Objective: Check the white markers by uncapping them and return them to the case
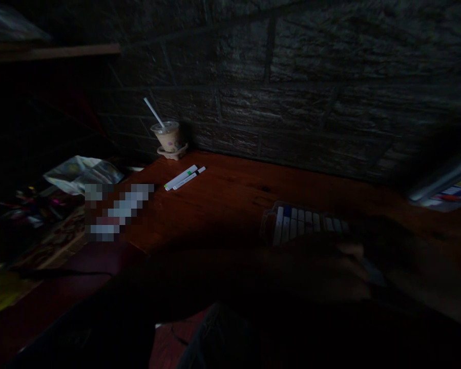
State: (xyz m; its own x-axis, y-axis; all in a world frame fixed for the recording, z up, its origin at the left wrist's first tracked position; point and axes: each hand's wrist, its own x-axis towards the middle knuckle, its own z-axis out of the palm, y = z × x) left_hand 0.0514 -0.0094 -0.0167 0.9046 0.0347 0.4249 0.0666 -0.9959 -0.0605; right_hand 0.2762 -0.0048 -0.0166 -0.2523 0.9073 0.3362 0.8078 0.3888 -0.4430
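My left hand (pixel 330 266) reaches across from the left, dark and blurred, with its fingers bent round near a small pale piece (pixel 374 272). On the right, my right hand (pixel 407 256) meets it from the other side; deep shadow hides its fingers. The pale piece shows between the two hands, and its kind cannot be made out. Just behind the left hand lies a clear case (pixel 269 223) with a row of white markers (pixel 297 220), one with a blue end. The hands cover the case's near right part.
Two white markers (pixel 184 178) lie on the brown wooden table (pixel 230 205). A lidded drink cup (pixel 169 137) with a straw stands in a holder by the block wall (pixel 246 102). Crumpled plastic (pixel 82 174) lies left. A colourful package (pixel 453 195) is at the right.
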